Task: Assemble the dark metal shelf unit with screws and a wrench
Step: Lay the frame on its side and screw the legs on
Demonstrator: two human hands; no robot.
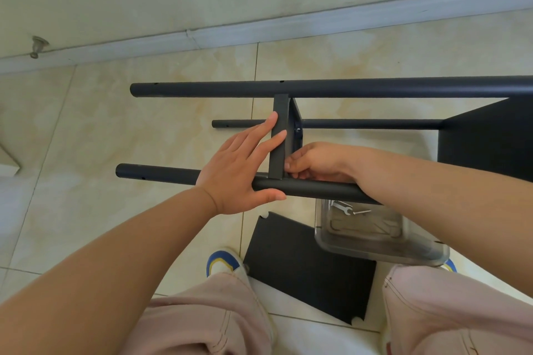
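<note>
Left hand [239,164], fingers straight, braces the upright shelf panel [278,135] against the near tube [311,189]; right hand [314,163] apparently pinches a screw at that joint.

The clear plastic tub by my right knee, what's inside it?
Inside the clear plastic tub lie a small silver wrench and a thin metal key. The right forearm and dark tube cover its far end.

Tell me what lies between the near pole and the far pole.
In the head view, the upright shelf panel spans between near pole and far pole; a thinner pole lies beyond, lower.
</note>
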